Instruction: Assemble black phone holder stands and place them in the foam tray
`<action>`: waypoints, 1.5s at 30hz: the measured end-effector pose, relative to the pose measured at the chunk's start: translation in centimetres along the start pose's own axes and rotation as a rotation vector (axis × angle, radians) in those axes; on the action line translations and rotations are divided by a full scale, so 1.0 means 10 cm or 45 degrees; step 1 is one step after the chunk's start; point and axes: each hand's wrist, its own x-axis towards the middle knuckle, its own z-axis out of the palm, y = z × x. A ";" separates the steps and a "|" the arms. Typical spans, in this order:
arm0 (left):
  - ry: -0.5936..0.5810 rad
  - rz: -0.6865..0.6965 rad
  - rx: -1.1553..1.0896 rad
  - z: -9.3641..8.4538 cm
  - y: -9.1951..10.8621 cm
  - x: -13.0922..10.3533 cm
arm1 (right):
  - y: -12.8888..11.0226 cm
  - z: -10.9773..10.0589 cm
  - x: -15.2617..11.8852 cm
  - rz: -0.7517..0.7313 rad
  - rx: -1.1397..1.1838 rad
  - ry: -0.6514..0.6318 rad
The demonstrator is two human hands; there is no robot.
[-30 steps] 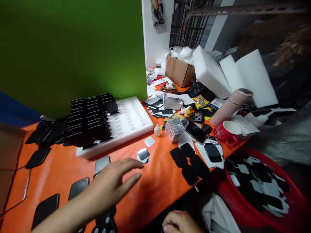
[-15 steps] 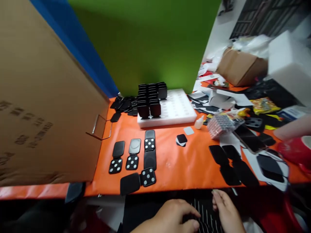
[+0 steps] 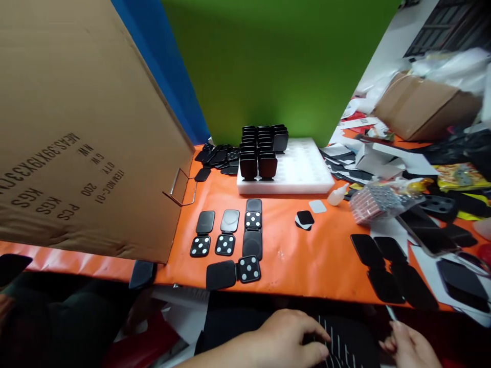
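My left hand [image 3: 295,337] is at the bottom centre, thumb and forefinger apart, at the edge of a black piece with white stripes [image 3: 335,340] below the table edge. Whether its fingers grip that piece is unclear. At the lower right my right hand [image 3: 408,345] pinches a thin pale stick [image 3: 390,313] near the table's front edge. On the orange table [image 3: 287,255] lie black hinged pieces, several with white dots, such as the front one [image 3: 249,269]. Farther back, upright black pieces [image 3: 267,164] stand in rows on a white foam tray [image 3: 303,188].
A large cardboard box [image 3: 88,128] fills the left, and a green panel [image 3: 276,66] stands behind the tray. A small white bottle [image 3: 337,195], a bubble-wrapped bundle [image 3: 370,203], a phone [image 3: 425,230] and black flat pieces [image 3: 378,255] lie at right. Another person's hand [image 3: 4,309] shows at far left.
The view has swung to the right-hand scene's opposite side, so things sit farther right. My right hand has moved right, away from the striped piece, and now holds the pale stick.
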 end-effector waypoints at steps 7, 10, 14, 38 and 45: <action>0.002 -0.058 -0.043 -0.04 0.01 0.01 | -0.09 -0.04 -0.03 -0.020 0.010 -0.015; -0.054 -0.061 -0.043 -0.04 -0.03 0.08 | -0.07 -0.07 -0.03 -0.099 -0.064 0.018; -0.122 -0.039 -0.013 -0.04 -0.02 0.19 | -0.24 -0.19 -0.01 -0.400 -0.303 0.129; 0.169 -0.253 -1.440 -0.11 0.27 1.15 | -1.28 -0.04 0.07 -0.671 -0.278 -0.543; 0.383 -0.342 -1.259 -0.33 0.15 1.05 | -1.25 -0.51 0.92 -0.311 -1.155 -0.040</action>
